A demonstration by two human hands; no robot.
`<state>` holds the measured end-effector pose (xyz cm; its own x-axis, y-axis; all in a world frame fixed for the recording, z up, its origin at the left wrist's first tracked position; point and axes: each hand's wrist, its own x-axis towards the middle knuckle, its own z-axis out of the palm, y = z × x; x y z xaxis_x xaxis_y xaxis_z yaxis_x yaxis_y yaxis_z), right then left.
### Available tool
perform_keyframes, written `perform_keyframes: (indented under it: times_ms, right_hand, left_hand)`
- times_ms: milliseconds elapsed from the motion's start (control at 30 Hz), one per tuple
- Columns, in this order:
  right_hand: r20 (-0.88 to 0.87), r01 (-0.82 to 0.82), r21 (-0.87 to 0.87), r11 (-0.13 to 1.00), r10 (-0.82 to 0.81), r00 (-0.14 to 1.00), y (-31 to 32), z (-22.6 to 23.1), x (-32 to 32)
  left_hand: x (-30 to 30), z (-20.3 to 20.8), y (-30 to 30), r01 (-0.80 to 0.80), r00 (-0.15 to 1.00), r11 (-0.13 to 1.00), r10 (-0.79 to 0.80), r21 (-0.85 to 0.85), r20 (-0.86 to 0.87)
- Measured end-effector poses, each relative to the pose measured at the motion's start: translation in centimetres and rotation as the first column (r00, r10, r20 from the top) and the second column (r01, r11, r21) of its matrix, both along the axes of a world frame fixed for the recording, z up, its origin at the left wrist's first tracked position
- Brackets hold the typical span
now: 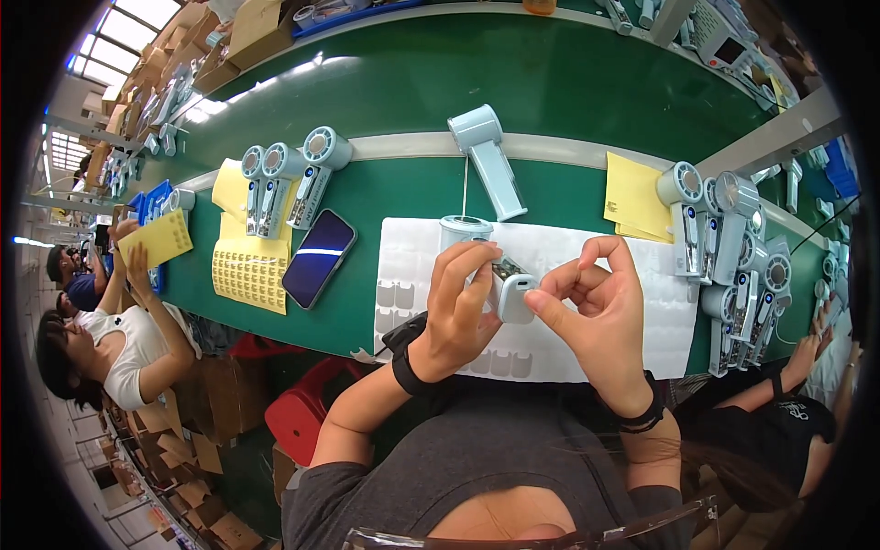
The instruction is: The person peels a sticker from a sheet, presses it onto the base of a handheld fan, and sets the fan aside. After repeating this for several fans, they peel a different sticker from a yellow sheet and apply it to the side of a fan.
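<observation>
My left hand (458,307) is wrapped around a light blue handheld fan (465,225), its round head pointing away from me and its handle end toward my right hand. My right hand (596,312) has its thumb and fingertips drawn together in a pinch, touching the rounded handle end with the loop slot. What that pinch holds, if anything, I cannot make out. Beneath both hands lies a white sheet (642,302) with rows of small grey stickers (396,295) along its left and near parts. Another light blue fan (495,170) lies just beyond the sheet.
On the left are a dark phone (320,259), yellow sticker sheets (249,275) and several fans (316,174). More yellow sheets (632,192) and a cluster of fans (733,247) sit at the right. A red stool (298,417) stands below; people work on both sides.
</observation>
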<state>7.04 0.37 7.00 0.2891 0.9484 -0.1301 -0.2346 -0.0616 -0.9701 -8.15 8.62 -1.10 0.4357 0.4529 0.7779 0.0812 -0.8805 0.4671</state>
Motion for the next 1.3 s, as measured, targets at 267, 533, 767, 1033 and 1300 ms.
perform_keyframes:
  times_ms: [267,533,767,1033,1300]
  right_hand:
    - [0.387,0.053,0.074,0.996,-0.078,0.919,0.5,-0.9,-0.6]
    - [0.765,-0.128,0.011,0.992,0.074,0.640,-2.3,-7.0,0.8]
    - [0.900,-0.248,0.108,0.963,0.011,0.437,-7.8,-8.9,-0.2]
    - [0.786,-0.190,0.080,0.978,0.056,0.616,-9.2,-9.7,-0.7]
    - [0.881,-0.212,0.152,0.965,-0.036,0.471,-9.8,-10.4,-1.2]
  left_hand:
    - [-0.3,0.7,0.3,-0.030,0.999,0.999,0.030,0.033,-0.011]
    - [-2.3,2.9,9.0,0.232,0.871,0.922,-0.055,0.310,-0.488]
    - [-3.8,-1.6,15.4,0.335,0.645,0.853,0.103,0.401,-0.757]
    - [-5.0,0.4,12.7,0.119,0.605,0.985,0.031,0.129,-0.796]
    - [-10.6,-1.0,14.7,-0.192,0.882,0.980,0.152,-0.046,-0.446]
